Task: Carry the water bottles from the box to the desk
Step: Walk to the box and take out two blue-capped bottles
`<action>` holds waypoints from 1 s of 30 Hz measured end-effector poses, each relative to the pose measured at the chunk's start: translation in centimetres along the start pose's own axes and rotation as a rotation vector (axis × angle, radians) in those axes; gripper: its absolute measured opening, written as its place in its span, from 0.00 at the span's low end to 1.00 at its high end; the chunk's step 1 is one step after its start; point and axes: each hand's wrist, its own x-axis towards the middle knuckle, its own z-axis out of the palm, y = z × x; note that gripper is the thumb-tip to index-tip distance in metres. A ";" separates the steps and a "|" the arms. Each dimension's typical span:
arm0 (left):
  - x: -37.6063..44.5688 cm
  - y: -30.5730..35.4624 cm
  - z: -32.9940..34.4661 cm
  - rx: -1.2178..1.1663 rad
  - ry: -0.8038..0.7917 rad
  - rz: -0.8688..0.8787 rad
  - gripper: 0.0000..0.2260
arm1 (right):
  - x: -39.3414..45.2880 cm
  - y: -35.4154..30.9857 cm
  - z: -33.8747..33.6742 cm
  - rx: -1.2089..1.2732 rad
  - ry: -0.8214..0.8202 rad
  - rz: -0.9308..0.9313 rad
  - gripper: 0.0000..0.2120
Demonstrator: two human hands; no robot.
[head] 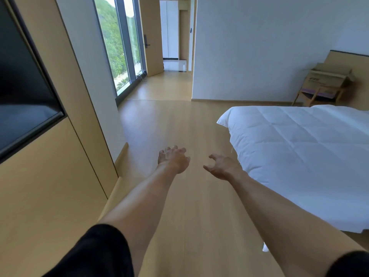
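My left hand (173,159) and my right hand (223,165) reach forward over the wooden floor, side by side, fingers spread and holding nothing. A cardboard box (330,76) with open flaps rests on a wooden chair (317,94) at the far right, against the wall beyond the bed, well away from both hands. What the box holds cannot be seen from here. No water bottle shows near my hands, and no desk is in view.
A bed with a white duvet (299,152) fills the right side. A dark wall screen (22,82) and wooden panelling line the left. Tall windows (119,47) and a hallway with a door (153,37) lie ahead. Wooden floor (169,120) stretches between.
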 end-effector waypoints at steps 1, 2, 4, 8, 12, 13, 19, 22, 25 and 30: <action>1.8 0.0 0.0 0.005 0.004 0.005 0.22 | 1.5 0.1 -0.3 -0.008 -0.001 -0.002 0.30; 3.7 0.1 0.0 0.010 0.007 0.012 0.22 | 3.2 0.2 -0.6 -0.014 0.000 0.000 0.31; 8.0 0.2 0.1 0.012 0.006 0.027 0.22 | 6.9 0.4 -1.3 -0.022 0.002 0.011 0.31; 17.7 0.2 -0.4 -0.004 -0.008 0.073 0.22 | 15.5 0.3 -3.3 -0.033 0.024 0.045 0.30; 27.9 -0.7 -2.4 -0.025 -0.025 0.114 0.22 | 24.8 -1.0 -5.6 -0.039 0.022 0.081 0.29; 30.2 -1.0 -3.1 -0.024 -0.023 0.122 0.22 | 26.9 -1.4 -6.1 -0.035 0.026 0.084 0.29; 42.3 -1.4 -5.9 -0.023 -0.018 0.151 0.22 | 37.4 -2.8 -8.6 -0.019 0.046 0.096 0.29; 47.3 -0.9 -6.3 -0.025 -0.033 0.161 0.22 | 42.0 -2.3 -9.4 -0.039 0.040 0.115 0.29; 52.3 -0.5 -6.3 -0.018 -0.034 0.164 0.22 | 46.7 -1.3 -9.9 -0.051 0.026 0.133 0.29; 61.0 0.2 -6.2 -0.005 -0.039 0.156 0.21 | 56.0 1.0 -10.7 -0.020 0.012 0.154 0.30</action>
